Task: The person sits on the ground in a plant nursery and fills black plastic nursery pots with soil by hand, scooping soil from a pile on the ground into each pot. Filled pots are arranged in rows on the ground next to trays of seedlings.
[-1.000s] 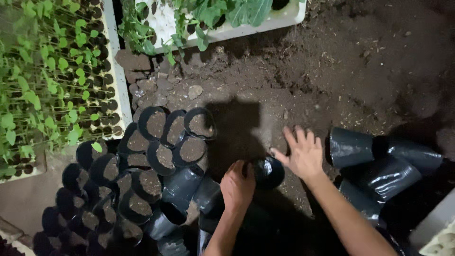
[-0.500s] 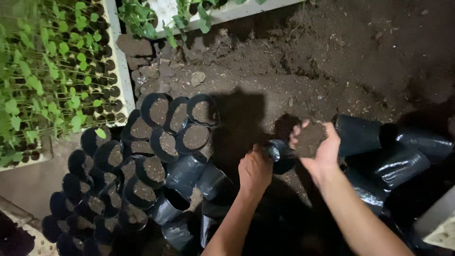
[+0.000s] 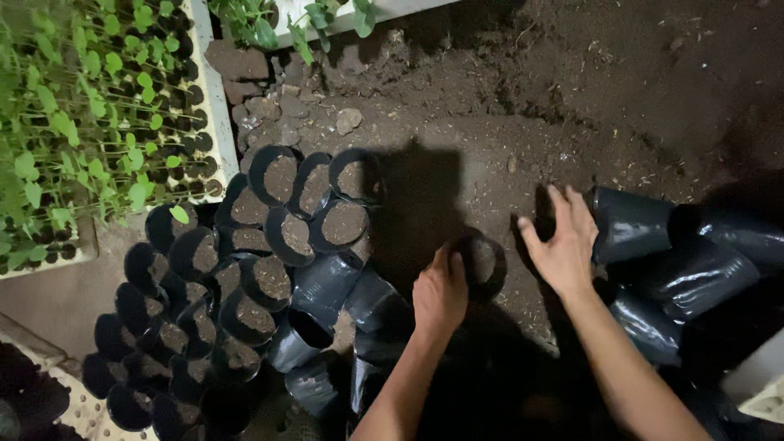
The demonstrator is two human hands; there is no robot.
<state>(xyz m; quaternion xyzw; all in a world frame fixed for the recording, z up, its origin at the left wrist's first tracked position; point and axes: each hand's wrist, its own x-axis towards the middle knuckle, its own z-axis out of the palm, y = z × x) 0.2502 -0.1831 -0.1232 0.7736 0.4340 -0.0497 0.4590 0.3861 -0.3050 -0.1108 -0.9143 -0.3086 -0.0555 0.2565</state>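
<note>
Black grow bags (image 3: 310, 220), dark brown soil (image 3: 523, 122), green seedlings (image 3: 73, 106)

At upper left we see a white seedling tray (image 3: 214, 106) with dark cells and green seedlings (image 3: 73, 122). A second white tray (image 3: 343, 12) with larger leafy plants lies along the top edge. Loose dark soil (image 3: 572, 106) covers the ground, with several clods (image 3: 349, 121) near the tray corner. Left of centre we note a tight cluster of filled black grow bags (image 3: 245, 245), standing upright. At right, empty black bags (image 3: 694, 269) lie on their sides, overlapping one another.
</note>
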